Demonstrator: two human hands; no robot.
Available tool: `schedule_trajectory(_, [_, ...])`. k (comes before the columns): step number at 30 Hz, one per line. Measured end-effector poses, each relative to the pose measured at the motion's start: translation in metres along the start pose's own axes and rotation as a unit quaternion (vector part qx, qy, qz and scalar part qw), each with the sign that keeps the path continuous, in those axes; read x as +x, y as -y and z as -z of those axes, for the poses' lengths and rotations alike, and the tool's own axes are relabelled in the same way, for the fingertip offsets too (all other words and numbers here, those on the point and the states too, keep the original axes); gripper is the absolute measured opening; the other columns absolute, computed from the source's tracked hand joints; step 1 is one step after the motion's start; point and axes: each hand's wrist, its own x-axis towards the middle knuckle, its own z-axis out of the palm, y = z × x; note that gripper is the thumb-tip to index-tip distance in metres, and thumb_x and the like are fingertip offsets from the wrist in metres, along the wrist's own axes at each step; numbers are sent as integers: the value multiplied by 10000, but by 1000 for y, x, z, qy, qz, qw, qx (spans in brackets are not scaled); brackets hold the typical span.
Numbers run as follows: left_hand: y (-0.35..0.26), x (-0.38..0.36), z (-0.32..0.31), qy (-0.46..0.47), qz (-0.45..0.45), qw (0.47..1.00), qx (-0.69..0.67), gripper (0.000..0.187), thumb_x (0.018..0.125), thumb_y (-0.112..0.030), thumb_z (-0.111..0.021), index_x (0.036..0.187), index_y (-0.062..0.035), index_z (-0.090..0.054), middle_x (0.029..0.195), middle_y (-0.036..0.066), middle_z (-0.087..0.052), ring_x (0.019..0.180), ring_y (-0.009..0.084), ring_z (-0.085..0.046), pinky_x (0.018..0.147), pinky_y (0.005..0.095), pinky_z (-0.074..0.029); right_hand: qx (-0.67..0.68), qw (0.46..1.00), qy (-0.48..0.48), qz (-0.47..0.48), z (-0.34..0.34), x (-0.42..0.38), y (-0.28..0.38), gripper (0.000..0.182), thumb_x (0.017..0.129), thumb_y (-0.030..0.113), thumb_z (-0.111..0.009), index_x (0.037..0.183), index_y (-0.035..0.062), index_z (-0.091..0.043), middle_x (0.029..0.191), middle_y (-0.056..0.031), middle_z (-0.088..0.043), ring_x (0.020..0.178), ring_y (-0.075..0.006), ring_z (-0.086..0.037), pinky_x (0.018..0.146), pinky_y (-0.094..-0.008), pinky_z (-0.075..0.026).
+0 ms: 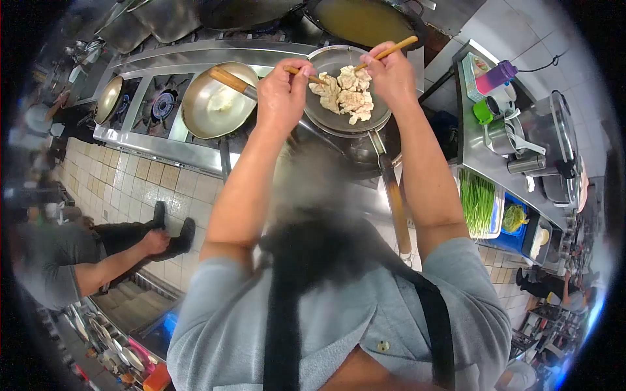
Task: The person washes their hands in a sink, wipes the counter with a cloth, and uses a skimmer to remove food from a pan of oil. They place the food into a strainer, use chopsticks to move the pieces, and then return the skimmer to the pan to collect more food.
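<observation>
Pale, lumpy pieces of food (355, 103) lie in a round strainer (326, 118) with a long wooden handle (394, 208). My left hand (283, 94) is closed on a short wooden stick (301, 72) at the strainer's left edge, its tip near the food. At the right edge, my right hand (392, 77) grips another wooden stick (404, 44), which slants down to the food. What the strainer rests on is mostly hidden.
A wooden-handled pan (195, 107) with whitish contents stands left on the steel stove (176, 144). Behind is a wok of yellowish liquid (362, 23). Green stalks (477, 202) fill a tray at right. A co-worker's arm (117, 264) shows at left.
</observation>
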Motion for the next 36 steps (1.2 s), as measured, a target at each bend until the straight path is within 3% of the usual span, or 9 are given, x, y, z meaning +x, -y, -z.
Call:
schedule_trajectory(2, [-20, 1, -2, 15, -13, 1000, 5, 163, 875, -177, -572, 924, -31, -627, 824, 89, -677, 718, 173, -634, 679, 288, -488, -70, 996, 30, -48, -9, -3, -17, 152, 819, 163, -610, 898, 40, -568, 846, -166, -647, 836, -294, -638, 748, -378, -479])
schedule_trajectory(14, [13, 11, -52, 87, -1, 994, 59, 209, 855, -220, -592, 959, -44, -633, 892, 169, -654, 855, 318, -632, 752, 370, -483, -68, 998, -12, -9, 10, -1, 25, 176, 797, 160, -618, 923, 46, -572, 862, -194, -640, 869, -361, -613, 776, -419, -466])
schedule_trajectory(16, [10, 9, -51, 89, -3, 995, 52, 206, 852, -219, -595, 956, -45, -634, 886, 169, -654, 848, 320, -633, 748, 372, -484, -64, 995, -55, 59, 16, -2, 32, 189, 791, 191, -657, 861, 49, -555, 728, -114, -628, 675, -224, -613, 650, -345, -476])
schedule_trajectory(21, [14, 14, -51, 74, -10, 996, 46, 199, 845, -218, -603, 949, -52, -636, 876, 169, -654, 833, 324, -636, 736, 376, -487, -141, 986, -64, 55, -10, 0, -15, 152, 793, 145, -647, 865, 45, -558, 694, -87, -615, 635, -178, -604, 625, -312, -479])
schedule_trajectory(23, [12, 11, -49, 89, 10, 995, 43, 195, 843, -217, -604, 950, -57, -637, 873, 170, -654, 821, 326, -635, 733, 373, -488, -100, 995, -7, -9, 5, 2, 8, 143, 797, 156, -604, 908, 69, -581, 827, -184, -639, 838, -364, -615, 752, -406, -476])
schedule_trajectory(28, [14, 9, -51, 81, -2, 995, 51, 182, 844, -208, -599, 942, -59, -636, 866, 169, -654, 820, 325, -636, 730, 368, -489, -45, 999, -15, 13, 5, 5, 5, 126, 796, 142, -588, 899, 70, -584, 840, -183, -639, 831, -357, -617, 749, -411, -475])
schedule_trajectory(31, [18, 11, -53, 71, -10, 997, 37, 174, 845, -202, -596, 934, -58, -636, 862, 167, -654, 815, 323, -636, 724, 369, -490, -148, 985, -32, 80, -2, -4, 4, 139, 799, 128, -645, 860, 36, -561, 728, -97, -624, 651, -185, -604, 624, -311, -479])
schedule_trajectory(33, [19, 10, -53, 71, -14, 997, 29, 170, 845, -199, -594, 931, -58, -636, 859, 166, -654, 812, 322, -637, 720, 368, -490, -107, 994, -22, -8, 11, -4, 19, 121, 798, 136, -576, 894, 63, -582, 847, -183, -641, 845, -356, -615, 762, -422, -470])
schedule_trajectory(36, [13, 10, -53, 79, 5, 996, 50, 170, 844, -200, -594, 928, -59, -637, 861, 163, -654, 820, 318, -635, 732, 367, -488, -108, 994, -26, -4, 13, -4, 7, 122, 798, 136, -570, 892, 59, -579, 858, -183, -641, 852, -355, -614, 773, -411, -470])
